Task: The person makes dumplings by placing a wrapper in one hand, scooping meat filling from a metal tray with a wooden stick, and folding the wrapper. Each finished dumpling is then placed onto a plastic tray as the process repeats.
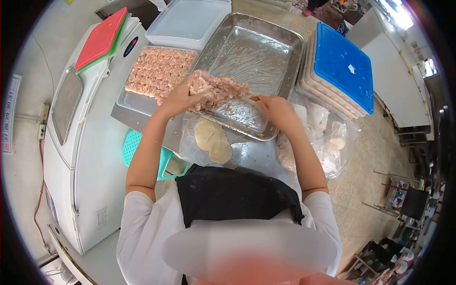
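Mince (230,89): lumpy, in one metal tray (261,47), centre
Left hand (183,98): is cupping wrapper (199,86)
Right hand (276,110): is clenching one tool (253,97)

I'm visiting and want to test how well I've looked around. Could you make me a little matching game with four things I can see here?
Things
1. Round wrappers
2. Plastic stool
3. Minced meat
4. Blue lid

Places or colours
A. Heaped in the metal tray
B. On top of stacked containers
C. Pale, lying on clear plastic
D. Turquoise

Pairs: 1-C, 2-D, 3-A, 4-B
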Tool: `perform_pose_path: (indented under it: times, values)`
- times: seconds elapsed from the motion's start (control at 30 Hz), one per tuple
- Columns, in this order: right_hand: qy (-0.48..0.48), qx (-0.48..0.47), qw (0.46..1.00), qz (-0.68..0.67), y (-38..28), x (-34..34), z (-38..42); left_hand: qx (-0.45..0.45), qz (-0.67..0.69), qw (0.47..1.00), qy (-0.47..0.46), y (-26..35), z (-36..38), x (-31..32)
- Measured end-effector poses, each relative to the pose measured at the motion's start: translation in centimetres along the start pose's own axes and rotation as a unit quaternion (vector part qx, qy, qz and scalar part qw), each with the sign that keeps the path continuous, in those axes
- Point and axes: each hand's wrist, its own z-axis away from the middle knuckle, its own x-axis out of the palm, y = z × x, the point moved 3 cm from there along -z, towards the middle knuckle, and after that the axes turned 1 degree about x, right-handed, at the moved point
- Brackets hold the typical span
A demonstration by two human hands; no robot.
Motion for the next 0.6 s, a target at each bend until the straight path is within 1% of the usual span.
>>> perform_pose_path:
  times: [0.03,0.07,0.1,0.13,0.17,0.2,0.23,0.27,0.3,0.33,0.37,0.4,0.43,0.5,0.6]
  values:
    - [0.017,0.000,0.993,-0.113,-0.3,-1.7,0.9,0.002,0.002,1.000,-0.001,0.9,0.2,0.1]
    - [0.034,-0.003,0.974,-0.224,-0.6,-2.9,1.5,0.067,-0.001,0.997,0.029,2.1,0.6,0.1]
    - [0.033,-0.004,0.975,-0.221,-1.0,-3.3,2.0,0.131,-0.006,0.989,0.061,2.9,0.8,0.0]
    - [0.031,-0.030,0.957,-0.286,-1.7,-3.5,2.6,0.132,-0.004,0.989,0.062,2.5,0.6,0.0]
    - [0.029,-0.054,0.935,-0.350,-2.3,-3.5,2.9,0.139,-0.015,0.990,-0.001,2.0,0.2,0.5]
    - [0.030,-0.053,0.936,-0.348,-2.7,-2.8,2.7,0.147,-0.025,0.987,-0.065,1.7,-0.2,0.9]
    - [-0.004,-0.064,0.942,-0.330,-3.3,-1.3,2.2,0.151,-0.024,0.986,-0.066,1.8,-0.3,0.7]
    - [-0.038,-0.074,0.947,-0.312,-3.5,-0.5,2.0,0.176,-0.083,0.978,-0.079,1.9,-0.3,0.6]
    - [-0.005,-0.112,0.953,-0.280,-3.8,-2.3,2.3,0.200,-0.142,0.965,-0.089,2.0,-0.2,0.7]
    - [-0.004,-0.112,0.955,-0.276,-4.2,-4.1,2.9,0.204,-0.141,0.965,-0.088,1.9,0.1,0.8]
    - [0.033,-0.073,0.982,-0.169,-4.6,-5.8,3.4,0.160,-0.072,0.982,-0.064,1.5,0.3,0.7]
    - [0.069,-0.035,0.995,-0.058,-5.0,-6.8,3.7,0.116,-0.002,0.992,-0.040,1.0,0.5,0.5]
    - [0.070,-0.036,0.995,-0.055,-5.7,-6.4,4.0,0.119,0.000,0.992,-0.038,0.4,0.5,0.3]
    - [0.131,-0.079,0.985,-0.073,-7.5,-5.5,4.6,0.079,0.048,0.994,-0.051,-0.4,0.4,-0.1]
    - [0.129,-0.068,0.988,-0.058,-7.4,-6.5,4.4,0.122,0.016,0.990,-0.068,1.0,1.3,-0.7]
